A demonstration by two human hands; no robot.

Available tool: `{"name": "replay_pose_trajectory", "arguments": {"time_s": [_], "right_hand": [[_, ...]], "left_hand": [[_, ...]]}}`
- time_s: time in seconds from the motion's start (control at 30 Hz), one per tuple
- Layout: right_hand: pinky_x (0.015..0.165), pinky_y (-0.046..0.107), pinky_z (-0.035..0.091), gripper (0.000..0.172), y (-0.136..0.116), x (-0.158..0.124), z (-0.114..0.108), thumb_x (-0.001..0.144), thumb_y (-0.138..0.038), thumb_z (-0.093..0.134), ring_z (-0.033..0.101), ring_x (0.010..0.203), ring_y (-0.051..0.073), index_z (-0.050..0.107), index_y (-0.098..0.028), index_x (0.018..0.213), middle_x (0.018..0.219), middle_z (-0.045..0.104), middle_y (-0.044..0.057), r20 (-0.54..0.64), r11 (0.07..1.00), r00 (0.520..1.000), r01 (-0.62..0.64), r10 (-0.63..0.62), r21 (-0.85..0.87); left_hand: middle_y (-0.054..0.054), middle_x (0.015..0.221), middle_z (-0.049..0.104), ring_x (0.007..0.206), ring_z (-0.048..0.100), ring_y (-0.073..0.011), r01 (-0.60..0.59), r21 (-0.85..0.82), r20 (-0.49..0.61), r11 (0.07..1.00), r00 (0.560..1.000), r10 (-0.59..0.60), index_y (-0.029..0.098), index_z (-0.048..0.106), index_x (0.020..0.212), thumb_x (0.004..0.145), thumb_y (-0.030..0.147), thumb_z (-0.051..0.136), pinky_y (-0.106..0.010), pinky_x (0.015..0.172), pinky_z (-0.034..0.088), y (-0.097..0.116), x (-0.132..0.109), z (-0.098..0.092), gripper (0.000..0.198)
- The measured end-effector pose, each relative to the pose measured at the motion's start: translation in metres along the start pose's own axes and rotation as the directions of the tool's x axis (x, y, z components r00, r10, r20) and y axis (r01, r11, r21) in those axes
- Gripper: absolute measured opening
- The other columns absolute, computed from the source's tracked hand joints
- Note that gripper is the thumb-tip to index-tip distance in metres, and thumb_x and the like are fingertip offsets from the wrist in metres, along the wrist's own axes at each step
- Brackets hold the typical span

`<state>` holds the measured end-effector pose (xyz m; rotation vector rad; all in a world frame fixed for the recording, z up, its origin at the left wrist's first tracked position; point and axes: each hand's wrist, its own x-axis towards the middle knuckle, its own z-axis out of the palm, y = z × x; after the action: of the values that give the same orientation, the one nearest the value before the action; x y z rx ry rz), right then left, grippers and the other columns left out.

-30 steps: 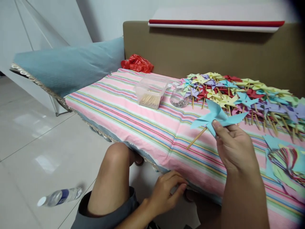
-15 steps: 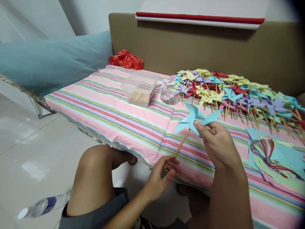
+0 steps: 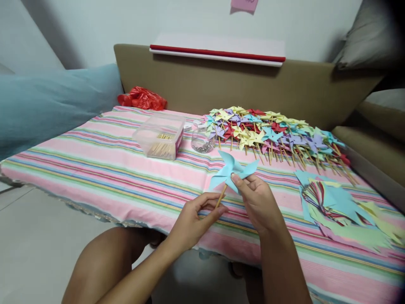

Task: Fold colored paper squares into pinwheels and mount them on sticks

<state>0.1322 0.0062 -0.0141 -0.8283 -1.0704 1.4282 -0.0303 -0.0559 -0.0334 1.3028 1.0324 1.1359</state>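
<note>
A light blue paper pinwheel [image 3: 228, 171] on a thin wooden stick is held up over the striped cloth, tilted. My right hand [image 3: 257, 200] pinches it at the centre, thumb in front and fingers behind the paper. Lower down, my left hand [image 3: 196, 217] has its thumb and fingers closed round the lower stick; the stick's end is partly hidden by the fingers. Beyond the hands stand a clear plastic box [image 3: 160, 139] with wooden sticks inside and a round clear container [image 3: 202, 141] of small metal pins.
Many finished pinwheels [image 3: 272, 135] in mixed colours lie heaped at the back right. Coloured paper sheets and cut pieces [image 3: 340, 207] lie to the right. A red plastic bag [image 3: 142, 98] sits at the back left, beside a blue cushion [image 3: 57, 103].
My left hand has risen to the pinwheel's stick and closed on it; before, it was apart, just below. My right hand keeps its pinch. The camera view has turned rightward.
</note>
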Motion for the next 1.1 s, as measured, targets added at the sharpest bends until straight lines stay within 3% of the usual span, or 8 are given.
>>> {"name": "replay_pose_trajectory", "arguments": {"time_s": [0.2,0.4,0.57,0.67,0.77,0.87,0.97,1.1], "right_hand": [[0.109,0.043,0.045,0.034,0.004,0.001,0.002,0.082,-0.036,0.080,0.067,0.117,0.025,0.072,-0.020,0.111,0.114,0.077,0.008,-0.081,0.998,0.997,0.014,-0.010,0.053],[0.107,0.039,0.047,0.020,0.004,0.000,0.006,0.076,-0.033,0.084,0.070,0.101,0.020,0.074,-0.022,0.089,0.099,0.077,0.003,-0.076,0.995,0.997,0.005,0.002,0.095],[0.095,0.031,0.052,0.018,0.005,-0.005,0.009,0.075,-0.035,0.085,0.065,0.079,0.013,0.072,-0.023,0.078,0.079,0.070,-0.002,-0.151,0.991,0.987,-0.029,0.049,0.133],[0.090,0.028,0.053,0.017,0.006,-0.006,0.011,0.077,-0.034,0.084,0.065,0.085,0.013,0.072,-0.025,0.085,0.089,0.071,-0.002,-0.168,0.982,0.981,-0.062,0.092,0.178],[0.092,0.033,0.053,0.030,0.008,-0.005,0.012,0.082,-0.040,0.079,0.065,0.101,0.017,0.068,-0.030,0.107,0.110,0.070,0.000,-0.107,0.976,0.988,-0.092,0.115,0.196],[0.095,0.037,0.050,0.041,0.012,-0.004,0.013,0.083,-0.049,0.075,0.064,0.106,0.020,0.064,-0.030,0.117,0.116,0.069,0.003,-0.049,0.994,0.993,-0.107,0.106,-0.003],[0.087,0.034,0.049,0.032,0.021,-0.003,0.020,0.081,-0.047,0.077,0.064,0.094,0.020,0.071,-0.022,0.101,0.098,0.071,0.004,0.037,0.927,0.992,-0.100,0.121,-0.361],[0.081,0.031,0.047,0.028,0.036,-0.003,0.034,0.089,-0.046,0.067,0.062,0.084,0.018,0.072,-0.019,0.093,0.088,0.070,0.003,0.102,0.906,0.993,-0.010,0.058,-0.423]], "left_hand": [[-0.004,0.101,0.077,0.094,0.071,-0.0178,-0.075,0.044,-0.045,0.996,0.996,0.077,0.023,0.071,0.119,0.094,0.035,0.065,-0.026,0.085,0.051,-0.004,0.010,0.002,0.029],[-0.002,0.103,0.077,0.093,0.070,-0.0177,-0.117,0.176,-0.066,0.977,0.989,0.130,0.026,0.074,0.117,0.095,0.035,0.062,-0.025,0.083,0.051,-0.004,0.014,-0.005,0.027],[-0.001,0.100,0.078,0.089,0.070,-0.0176,-0.130,0.247,-0.057,0.960,0.987,0.148,0.026,0.075,0.113,0.095,0.033,0.061,-0.026,0.082,0.051,-0.001,0.011,-0.006,0.024],[-0.001,0.102,0.078,0.092,0.071,-0.0179,-0.122,0.177,-0.067,0.977,0.988,0.136,0.026,0.075,0.114,0.094,0.033,0.062,-0.026,0.084,0.052,-0.001,0.012,-0.003,0.024],[-0.004,0.112,0.078,0.102,0.072,-0.0212,-0.059,-0.061,-0.113,0.996,0.992,0.052,0.025,0.075,0.114,0.091,0.038,0.065,-0.029,0.092,0.053,-0.004,0.018,-0.004,0.028],[-0.007,0.116,0.077,0.117,0.067,-0.0255,0.008,-0.287,-0.228,0.958,0.971,-0.076,0.021,0.075,0.113,0.085,0.043,0.071,-0.033,0.102,0.051,-0.005,0.024,-0.010,0.035],[-0.008,0.124,0.074,0.132,0.057,-0.0267,0.006,-0.368,-0.340,0.930,0.930,-0.140,0.021,0.074,0.114,0.083,0.044,0.074,-0.035,0.110,0.045,-0.005,0.030,-0.017,0.038],[-0.007,0.128,0.072,0.132,0.056,-0.0276,0.017,-0.408,-0.336,0.913,0.927,-0.167,0.022,0.076,0.111,0.079,0.045,0.078,-0.039,0.114,0.042,-0.007,0.037,-0.021,0.040]]}}
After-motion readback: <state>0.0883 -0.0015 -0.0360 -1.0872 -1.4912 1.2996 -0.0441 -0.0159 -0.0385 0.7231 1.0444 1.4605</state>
